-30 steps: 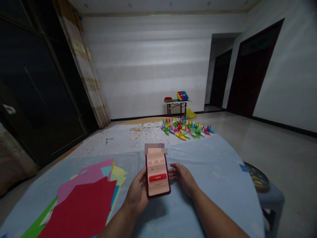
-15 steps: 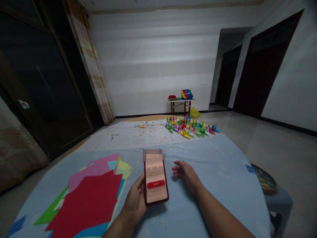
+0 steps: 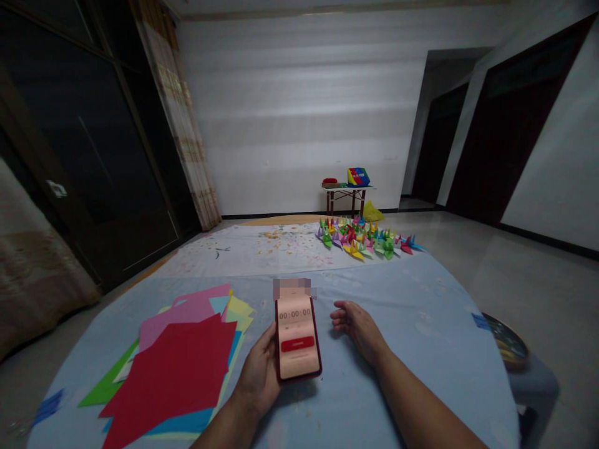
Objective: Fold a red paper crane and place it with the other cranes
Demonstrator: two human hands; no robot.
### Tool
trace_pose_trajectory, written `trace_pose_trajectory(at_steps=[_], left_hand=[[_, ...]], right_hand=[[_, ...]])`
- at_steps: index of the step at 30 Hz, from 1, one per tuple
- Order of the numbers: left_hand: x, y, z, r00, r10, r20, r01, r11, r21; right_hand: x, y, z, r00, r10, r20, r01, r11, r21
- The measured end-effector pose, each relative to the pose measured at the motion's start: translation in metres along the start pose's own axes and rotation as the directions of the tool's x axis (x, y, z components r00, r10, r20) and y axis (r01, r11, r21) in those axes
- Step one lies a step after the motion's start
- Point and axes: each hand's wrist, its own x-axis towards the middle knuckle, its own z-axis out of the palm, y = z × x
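Observation:
A smartphone [image 3: 298, 358] is held upright and tilted in my left hand [image 3: 260, 368], its screen facing me. The screen reads 00:00:00 above a red button, and its top is blurred out. To the right of the phone, my right hand [image 3: 356, 325] rests on its side near the blue tablecloth [image 3: 412, 349], holding nothing, with loosely bent fingers a little apart. Left of my left hand lies a loose pile of coloured paper sheets [image 3: 175, 362], red on top, with pink, green, blue and yellow edges showing beneath.
Many folded paper cranes [image 3: 362, 237] stand at the far right of the round table. A stool [image 3: 538, 380] with a round tray [image 3: 508, 343] is beside the right edge. Against the wall, a small table [image 3: 349, 189] bears a colourful box [image 3: 358, 177].
The view has shifted slightly, so everything sits a little further right. Both hands and the phone keep the same pose, and the timer digits are the same.

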Motion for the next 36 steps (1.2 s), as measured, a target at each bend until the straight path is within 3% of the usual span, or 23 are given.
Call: trace_pose_trajectory(at_steps=[15, 21, 26, 36], left_hand=[[-0.014, 0.013, 0.002, 0.999, 0.041, -0.027, -0.041, 0.999, 0.014], [-0.041, 0.039, -0.009, 0.994, 0.102, -0.035, -0.1, 0.994, 0.038], [-0.07, 0.058, -0.022, 0.975, 0.187, -0.124, -0.182, 0.982, 0.047], [-0.096, 0.059, -0.046, 0.944, 0.262, -0.201, -0.261, 0.965, 0.03]], right_hand=[[-0.001, -0.001, 0.001, 1.0, 0.02, -0.02, -0.02, 1.0, -0.006], [-0.002, -0.001, 0.0, 0.999, 0.034, 0.0, -0.034, 0.999, -0.013], [-0.007, -0.005, 0.001, 0.999, 0.045, 0.001, -0.045, 0.998, -0.036], [-0.009, -0.004, -0.001, 0.998, 0.061, 0.001, -0.061, 0.994, -0.088]])
